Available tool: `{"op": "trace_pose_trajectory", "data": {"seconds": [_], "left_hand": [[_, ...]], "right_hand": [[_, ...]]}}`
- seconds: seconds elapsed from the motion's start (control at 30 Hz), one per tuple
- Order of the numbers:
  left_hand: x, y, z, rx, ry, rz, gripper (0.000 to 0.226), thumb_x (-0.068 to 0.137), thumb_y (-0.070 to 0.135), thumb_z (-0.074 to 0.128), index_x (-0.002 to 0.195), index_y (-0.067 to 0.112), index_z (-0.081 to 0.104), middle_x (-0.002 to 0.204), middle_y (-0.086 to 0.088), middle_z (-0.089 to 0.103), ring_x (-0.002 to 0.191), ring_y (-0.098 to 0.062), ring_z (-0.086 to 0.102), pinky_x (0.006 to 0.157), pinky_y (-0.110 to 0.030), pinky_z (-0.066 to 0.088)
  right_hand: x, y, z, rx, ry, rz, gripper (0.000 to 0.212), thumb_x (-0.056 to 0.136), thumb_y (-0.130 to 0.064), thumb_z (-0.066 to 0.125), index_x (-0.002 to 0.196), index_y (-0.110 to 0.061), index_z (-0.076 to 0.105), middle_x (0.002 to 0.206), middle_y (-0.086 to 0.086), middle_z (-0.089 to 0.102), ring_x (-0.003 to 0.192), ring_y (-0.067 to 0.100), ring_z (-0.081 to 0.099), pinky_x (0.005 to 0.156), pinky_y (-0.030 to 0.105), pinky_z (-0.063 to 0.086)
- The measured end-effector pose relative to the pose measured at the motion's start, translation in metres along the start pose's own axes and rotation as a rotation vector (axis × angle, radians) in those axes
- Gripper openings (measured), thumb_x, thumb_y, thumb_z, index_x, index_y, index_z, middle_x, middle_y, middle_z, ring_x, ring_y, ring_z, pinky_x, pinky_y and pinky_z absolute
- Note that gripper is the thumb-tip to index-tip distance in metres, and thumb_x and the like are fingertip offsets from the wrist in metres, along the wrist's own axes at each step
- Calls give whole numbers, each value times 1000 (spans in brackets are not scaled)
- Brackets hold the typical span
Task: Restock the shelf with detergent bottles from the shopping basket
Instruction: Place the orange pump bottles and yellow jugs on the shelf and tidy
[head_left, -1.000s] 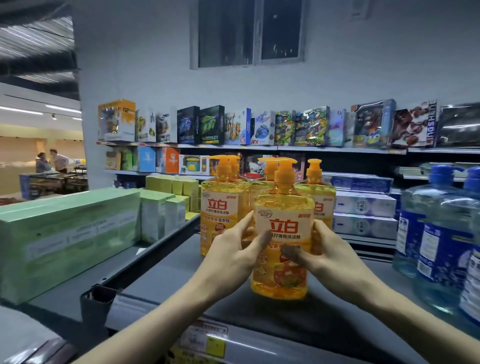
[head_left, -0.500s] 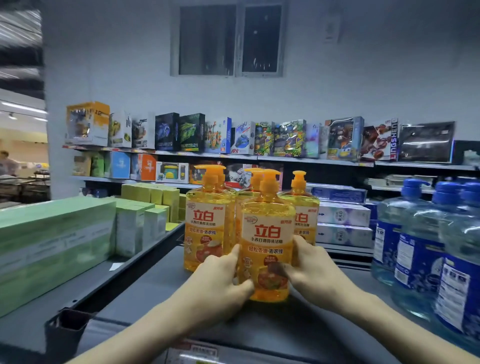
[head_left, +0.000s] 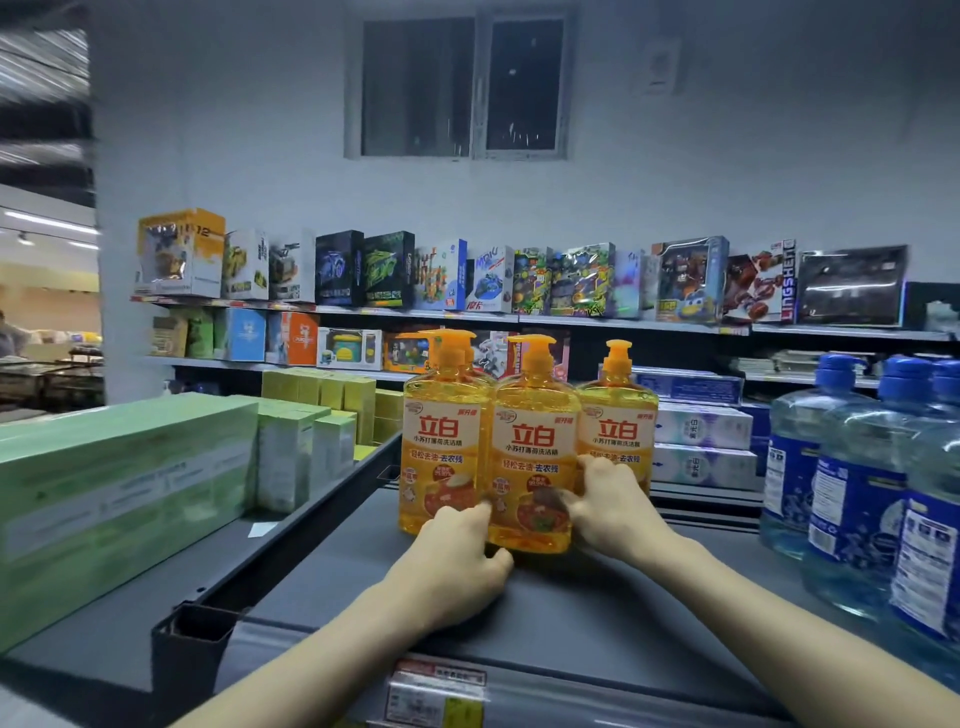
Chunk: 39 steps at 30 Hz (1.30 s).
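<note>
Fingers (head_left: 470, 515) of the left hand (head_left: 457, 564) and of the right hand (head_left: 610, 512) are curled round the lower sides of the front detergent bottle (head_left: 535, 447), which is gripped upright and appears seated on the grey shelf (head_left: 597, 618). Matching bottles (head_left: 441, 431) are found just behind it, at each side. The placing step is judged almost complete. Release of both hands is called for next, without the row being toppled; the shopping basket is not in view.

Green cartons (head_left: 119, 493) left, blue water jugs (head_left: 852, 483) right.
</note>
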<state>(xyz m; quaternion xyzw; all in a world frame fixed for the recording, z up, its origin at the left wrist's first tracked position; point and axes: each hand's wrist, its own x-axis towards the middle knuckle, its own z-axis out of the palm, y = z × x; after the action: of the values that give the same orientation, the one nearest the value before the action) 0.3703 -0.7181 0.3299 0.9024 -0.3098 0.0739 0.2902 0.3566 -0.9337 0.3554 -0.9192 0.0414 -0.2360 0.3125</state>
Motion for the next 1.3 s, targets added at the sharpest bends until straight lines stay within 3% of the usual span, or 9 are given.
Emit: {"op": "trace_pose_trajectory", "data": {"seconds": [0.27,0.53,0.7,0.87,1.03,1.2,1.3], "left_hand": [[1,-1,-1,-48,22,-13,32,90,47,50,109,25,64,108,5,71,100,-19,67,97,-41,59],[1,-2,-5,-93,-9,-14,28,90,44,52,108,27,65,108,7,71,99,-16,67,98,-41,57],[5,-5,-6,-126,-6,-12,20,96,32,57,101,19,71,99,7,74,94,-14,69,97,-39,58],[8,-5,-6,-76,-71,-19,29,96,38,58,118,21,68,115,3,72,105,-17,68,101,-38,57],[7,11,-10,96,-170,-26,43,97,45,57,130,19,61,132,-5,65,119,-24,62,103,-38,53],[-19,51,-3,156,-129,28,53,105,44,49,147,14,54,151,-11,54,138,-29,52,114,-41,43],[-40,84,9,195,-111,65,55,102,48,50,147,16,54,153,-8,53,139,-28,50,115,-44,45]], "right_hand": [[-1,-1,10,39,51,92,41,101,-26,72,140,-17,63,134,-2,71,129,23,64,110,47,55],[-4,-5,17,-40,71,163,35,100,-33,68,132,-20,69,129,-2,73,124,26,68,109,48,55],[-10,-12,19,-37,95,207,35,102,-28,67,135,-17,67,133,1,71,128,28,65,113,47,52],[-18,-19,19,-109,62,232,43,105,-30,62,145,-18,56,144,6,64,135,32,59,118,46,46],[-42,-20,4,-227,-44,223,61,95,-61,64,143,-24,60,142,2,66,132,30,61,114,46,49],[-89,-21,-35,-273,-75,163,57,101,-56,56,149,-25,57,148,1,63,134,27,58,114,45,47],[-132,-16,-64,-300,-58,128,62,96,-58,53,151,-31,53,149,-1,62,136,26,58,113,47,48]]}}
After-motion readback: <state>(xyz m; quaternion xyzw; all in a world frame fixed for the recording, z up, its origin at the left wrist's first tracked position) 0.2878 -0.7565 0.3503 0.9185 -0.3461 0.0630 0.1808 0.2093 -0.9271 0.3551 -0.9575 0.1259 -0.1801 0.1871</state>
